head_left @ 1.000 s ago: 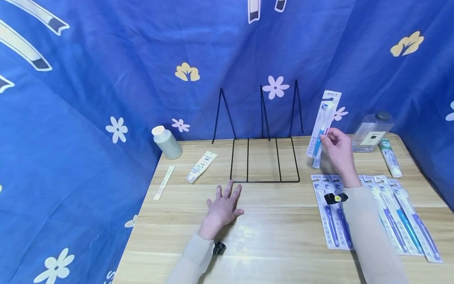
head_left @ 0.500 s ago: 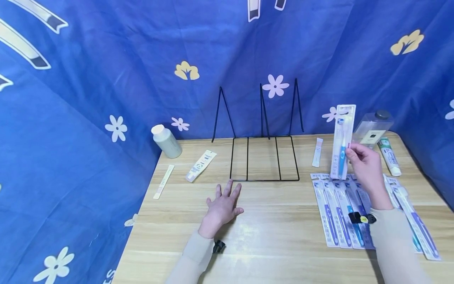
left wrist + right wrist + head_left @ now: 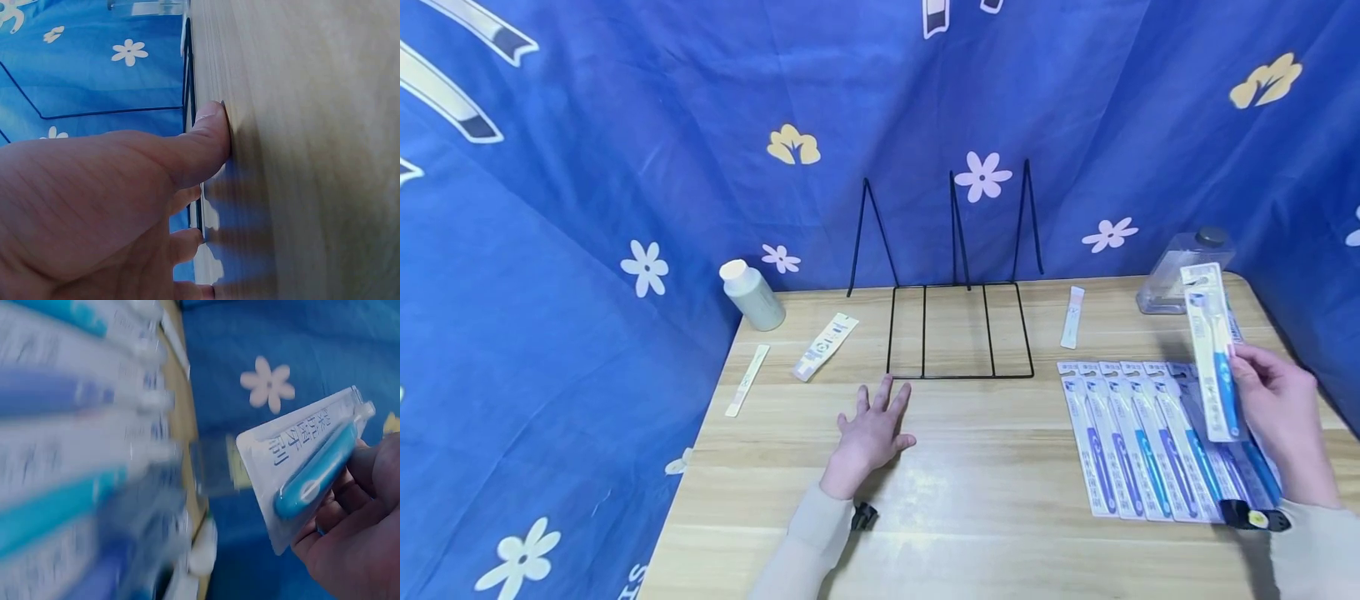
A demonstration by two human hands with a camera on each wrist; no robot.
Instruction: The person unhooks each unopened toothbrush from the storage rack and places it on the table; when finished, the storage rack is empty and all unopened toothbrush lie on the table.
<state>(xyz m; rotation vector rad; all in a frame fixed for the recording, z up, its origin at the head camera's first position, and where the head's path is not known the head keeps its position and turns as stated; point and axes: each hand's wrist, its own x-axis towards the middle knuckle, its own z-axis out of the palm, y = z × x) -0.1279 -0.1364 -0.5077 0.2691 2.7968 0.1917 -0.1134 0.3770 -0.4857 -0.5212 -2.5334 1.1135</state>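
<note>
My right hand [image 3: 1281, 408] pinches a packaged toothbrush [image 3: 1210, 358] with a blue handle by its right edge, above the right part of a row. That row holds several packaged toothbrushes [image 3: 1112, 454] with blue and purple handles, side by side on the table. In the right wrist view the held pack's lower end [image 3: 294, 462] faces the camera; the row looks blurred. My left hand [image 3: 868, 433] rests on the table with spread fingers and holds nothing. Its fingertips lie at the front bar of a black wire rack [image 3: 958, 377].
On the table [image 3: 970, 500] a capped bottle [image 3: 752, 296], a flat tube [image 3: 826, 346] and a narrow sachet [image 3: 747, 380] lie left. Another sachet [image 3: 1072, 317] is right of the rack. A clear bottle [image 3: 1172, 271] stands back right. Blue cloth [image 3: 700, 125] surrounds the table.
My right hand has carried the packaged toothbrush rightward and nearer to me, from beside the rack across the row. More of the row's left part shows now. The left hand stays put.
</note>
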